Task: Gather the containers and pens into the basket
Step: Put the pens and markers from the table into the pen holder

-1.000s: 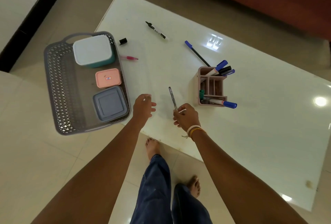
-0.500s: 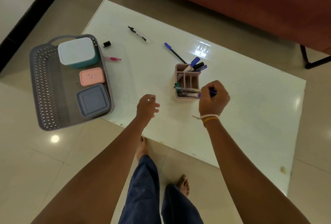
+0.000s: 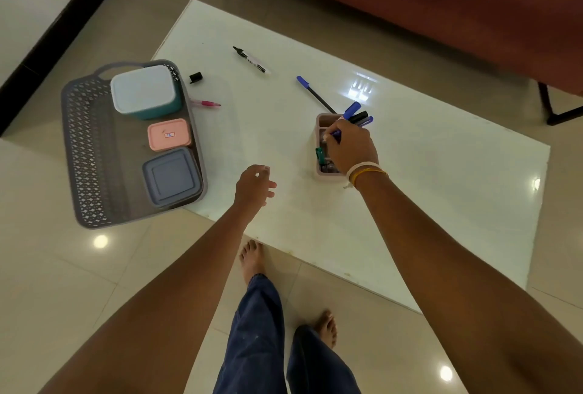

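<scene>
Fingers of the right hand are pinching a blue pen over the pink pen holder; the left hand is hovering slack and empty. The grey basket is sitting well apart, overhanging the table edge. Risk: the crowded holder could be tipping if the pen snags, or the basket sliding off.

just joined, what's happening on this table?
A person is tidying pens and containers. The right hand is over the pink pen holder, fingers pinching a blue pen. The left hand hovers empty. Three lidded containers already sit in the grey basket. A black marker, its cap, a pink pen and a blue-capped pen lie loose.
</scene>
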The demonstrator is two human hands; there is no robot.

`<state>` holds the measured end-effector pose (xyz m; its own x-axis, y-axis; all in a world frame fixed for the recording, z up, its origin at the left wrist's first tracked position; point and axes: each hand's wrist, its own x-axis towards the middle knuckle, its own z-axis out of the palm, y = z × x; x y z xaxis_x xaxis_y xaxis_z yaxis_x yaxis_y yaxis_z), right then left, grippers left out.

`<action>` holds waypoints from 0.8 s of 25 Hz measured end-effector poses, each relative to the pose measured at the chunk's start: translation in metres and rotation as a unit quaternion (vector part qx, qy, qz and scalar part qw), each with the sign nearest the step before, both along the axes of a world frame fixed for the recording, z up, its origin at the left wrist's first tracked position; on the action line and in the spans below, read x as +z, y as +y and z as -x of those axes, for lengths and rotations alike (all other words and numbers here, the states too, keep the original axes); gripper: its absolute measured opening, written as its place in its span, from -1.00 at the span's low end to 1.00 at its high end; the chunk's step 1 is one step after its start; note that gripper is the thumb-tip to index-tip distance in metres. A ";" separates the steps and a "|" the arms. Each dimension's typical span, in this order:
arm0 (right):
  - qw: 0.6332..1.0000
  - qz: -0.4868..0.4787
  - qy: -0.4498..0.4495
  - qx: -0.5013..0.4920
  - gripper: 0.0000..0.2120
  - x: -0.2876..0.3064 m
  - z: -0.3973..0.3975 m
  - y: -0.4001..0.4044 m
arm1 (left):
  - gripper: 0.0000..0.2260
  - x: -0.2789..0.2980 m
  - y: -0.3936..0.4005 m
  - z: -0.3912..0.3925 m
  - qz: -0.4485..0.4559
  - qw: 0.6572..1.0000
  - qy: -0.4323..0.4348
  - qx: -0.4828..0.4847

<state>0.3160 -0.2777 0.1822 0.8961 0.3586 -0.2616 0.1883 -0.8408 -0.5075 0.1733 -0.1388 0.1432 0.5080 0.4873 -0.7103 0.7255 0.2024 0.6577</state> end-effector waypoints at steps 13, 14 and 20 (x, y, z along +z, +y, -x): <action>0.992 -0.089 -0.010 -0.092 -0.80 -0.014 -0.078 0.106 | -0.73 -0.018 0.104 -0.054 -0.129 0.979 0.014 -0.155; 0.994 -0.061 -0.009 -0.090 -0.77 -0.023 -0.089 0.114 | -0.66 -0.024 0.106 -0.060 -0.159 0.960 0.027 -0.228; 0.979 0.189 0.072 -0.018 -0.59 -0.074 -0.144 0.139 | -0.15 -0.053 0.104 -0.062 -0.391 0.724 0.142 -0.550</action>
